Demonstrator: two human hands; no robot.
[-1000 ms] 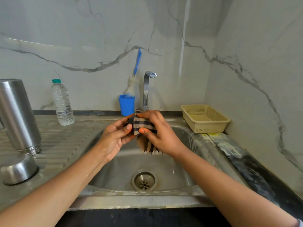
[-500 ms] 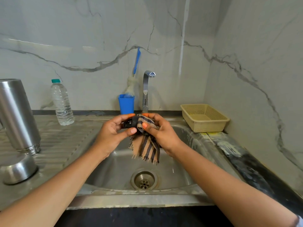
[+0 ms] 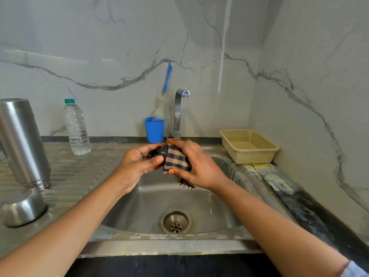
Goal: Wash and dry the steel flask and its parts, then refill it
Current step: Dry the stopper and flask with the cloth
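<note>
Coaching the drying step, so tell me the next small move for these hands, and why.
Probably rotate the small black part slightly in the left hand, so the checked cloth wipes a fresh side. The right hand presses the cloth over only one side of it, above the sink; the side toward the left hand shows uncovered.

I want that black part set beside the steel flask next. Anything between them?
Nothing visible. From the black part, held in the left hand and cloth, only bare drainboard runs to the steel flask; the water bottle stands farther back.
</note>
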